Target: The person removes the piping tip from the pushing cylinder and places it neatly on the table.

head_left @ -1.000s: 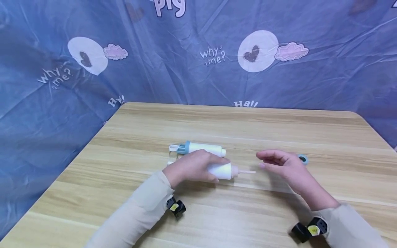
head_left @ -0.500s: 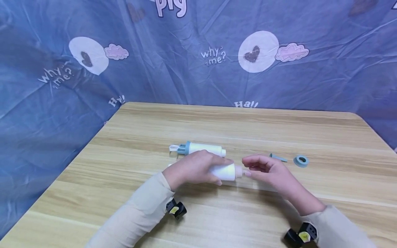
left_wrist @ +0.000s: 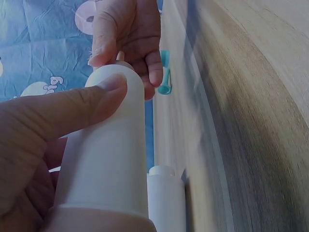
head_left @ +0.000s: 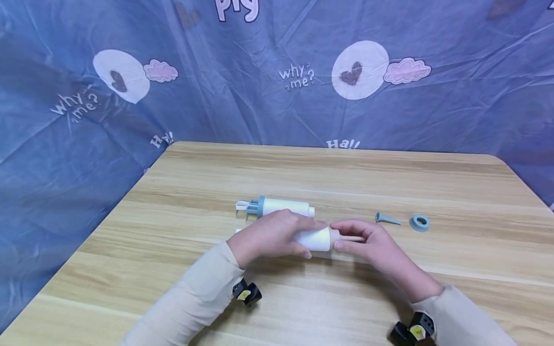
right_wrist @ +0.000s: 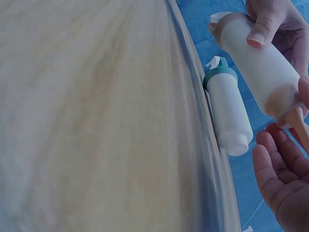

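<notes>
A white squeeze bottle (head_left: 313, 240) lies sideways in my left hand (head_left: 274, 234), which grips it round the body. In the left wrist view my left thumb presses along the bottle (left_wrist: 108, 145). A pale pinkish-beige screw collar (head_left: 335, 238) with a thin nozzle (head_left: 352, 238) sits at the bottle's right end. My right hand (head_left: 374, 242) pinches the collar between thumb and fingertips, and the nozzle points into its palm. In the right wrist view the beige nozzle (right_wrist: 298, 125) passes beside the thumb; the thumb is cut off by the frame edge.
Behind my left hand lies another white bottle (head_left: 286, 207) with a blue base fitting (head_left: 255, 206). A blue cone nozzle (head_left: 388, 219) and a blue ring (head_left: 420, 223) rest on the wooden table (head_left: 433, 187) to the right. A blue printed cloth (head_left: 259, 96) hangs behind.
My right hand has moved left from beyond the nozzle tip to the collar and now pinches it. The blue cone and ring have come into full view. The bottle has shifted slightly right.
</notes>
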The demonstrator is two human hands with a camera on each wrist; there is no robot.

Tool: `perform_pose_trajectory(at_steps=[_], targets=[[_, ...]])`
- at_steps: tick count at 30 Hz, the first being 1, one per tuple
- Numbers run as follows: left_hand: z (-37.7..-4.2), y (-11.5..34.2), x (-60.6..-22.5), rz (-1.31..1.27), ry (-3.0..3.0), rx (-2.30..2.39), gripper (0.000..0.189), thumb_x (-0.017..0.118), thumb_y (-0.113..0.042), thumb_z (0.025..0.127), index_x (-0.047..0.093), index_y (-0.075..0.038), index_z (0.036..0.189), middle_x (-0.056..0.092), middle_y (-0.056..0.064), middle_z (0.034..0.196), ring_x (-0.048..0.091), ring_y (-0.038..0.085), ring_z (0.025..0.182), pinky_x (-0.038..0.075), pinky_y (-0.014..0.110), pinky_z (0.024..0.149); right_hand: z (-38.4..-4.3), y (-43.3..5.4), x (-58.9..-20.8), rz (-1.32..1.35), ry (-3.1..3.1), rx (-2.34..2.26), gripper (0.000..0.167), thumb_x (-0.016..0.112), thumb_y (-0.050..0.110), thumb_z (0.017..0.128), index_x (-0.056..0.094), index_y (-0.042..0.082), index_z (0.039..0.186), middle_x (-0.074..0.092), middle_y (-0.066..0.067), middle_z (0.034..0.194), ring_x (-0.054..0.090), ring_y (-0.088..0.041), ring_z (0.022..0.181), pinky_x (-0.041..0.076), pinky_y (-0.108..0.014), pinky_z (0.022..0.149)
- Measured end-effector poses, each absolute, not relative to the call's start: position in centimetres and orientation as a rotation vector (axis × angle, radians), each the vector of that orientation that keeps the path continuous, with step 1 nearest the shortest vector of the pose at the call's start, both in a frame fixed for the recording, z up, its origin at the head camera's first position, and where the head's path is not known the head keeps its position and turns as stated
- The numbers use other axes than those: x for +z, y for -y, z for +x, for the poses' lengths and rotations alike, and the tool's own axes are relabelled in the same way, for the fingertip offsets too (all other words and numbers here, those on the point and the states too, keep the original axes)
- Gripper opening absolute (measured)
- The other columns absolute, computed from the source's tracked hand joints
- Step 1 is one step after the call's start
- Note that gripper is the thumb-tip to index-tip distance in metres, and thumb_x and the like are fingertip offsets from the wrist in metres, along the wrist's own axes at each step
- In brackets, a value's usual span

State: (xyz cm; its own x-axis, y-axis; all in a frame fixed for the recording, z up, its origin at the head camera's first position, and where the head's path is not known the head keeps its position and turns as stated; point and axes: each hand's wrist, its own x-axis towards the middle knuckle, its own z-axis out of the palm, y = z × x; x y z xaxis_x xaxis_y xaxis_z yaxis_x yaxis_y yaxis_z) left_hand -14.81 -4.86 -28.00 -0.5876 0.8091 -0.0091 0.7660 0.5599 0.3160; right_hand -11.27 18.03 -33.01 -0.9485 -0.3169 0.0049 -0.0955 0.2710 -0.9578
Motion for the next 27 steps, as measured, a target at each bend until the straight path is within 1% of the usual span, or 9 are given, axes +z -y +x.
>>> perform_pose_trajectory(at_steps=[4,6,8,15,19,27], targets=[[-14.72,4.75,-27.99,1.325,-2.646,0.427,0.062,0.076,-0.029,0.075,0.053,-0.017,0.132,0.060,-0.003,0.125,0.058,0.010,0.108,0.045,0.023,0.090,-11.45,-17.93,-33.02,-0.352,-2.359,-1.717,0.044,0.068,0.017,0.083,0.057,-0.001,0.122,0.060,-0.021,0.118,0.063,-0.014,0.096,0.052,-0.025,0.078],[-14.67,4.71,-28.00,1.328,-2.648,0.428,0.062,0.076,-0.029,0.075,0.053,-0.016,0.132,0.060,-0.002,0.125,0.058,0.011,0.108,0.045,0.023,0.091,-11.49,-17.91,-33.00,-0.346,-2.357,-1.702,0.046,0.068,0.018,0.084,0.056,0.000,0.124,0.060,-0.021,0.119,0.063,-0.018,0.097,0.052,-0.026,0.078],[-14.64,4.71,-28.05,1.337,-2.649,0.425,0.062,0.076,-0.029,0.075,0.054,-0.015,0.131,0.060,-0.001,0.125,0.058,0.011,0.108,0.045,0.023,0.091,-11.49,-17.94,-33.00,-0.358,-2.346,-1.694,0.047,0.067,0.018,0.084,0.055,-0.001,0.125,0.060,-0.022,0.119,0.063,-0.019,0.097,0.051,-0.026,0.078],[-14.57,4.78,-28.21,1.348,-2.660,0.413,0.062,0.076,-0.029,0.074,0.055,-0.015,0.130,0.060,-0.002,0.125,0.058,0.012,0.109,0.045,0.023,0.092,-11.58,-18.01,-33.22,-0.397,-2.224,-1.727,0.052,0.065,0.015,0.086,0.048,-0.009,0.128,0.060,-0.026,0.116,0.064,-0.010,0.095,0.052,-0.024,0.078],[-14.51,4.75,-28.24,1.344,-2.663,0.417,0.062,0.076,-0.029,0.074,0.054,-0.016,0.131,0.060,-0.003,0.125,0.058,0.011,0.110,0.045,0.023,0.093,-11.64,-18.01,-33.37,-0.420,-2.211,-1.742,0.048,0.065,0.013,0.085,0.050,-0.011,0.124,0.060,-0.027,0.115,0.064,-0.009,0.094,0.052,-0.024,0.078],[-14.46,4.78,-28.35,1.364,-2.661,0.467,0.060,0.075,-0.026,0.076,0.054,-0.016,0.131,0.060,-0.001,0.125,0.058,0.013,0.109,0.045,0.023,0.091,-11.52,-17.85,-33.14,-0.448,-2.283,-1.733,0.040,0.066,0.013,0.084,0.056,-0.009,0.117,0.061,-0.026,0.115,0.065,-0.010,0.091,0.052,-0.025,0.077]])
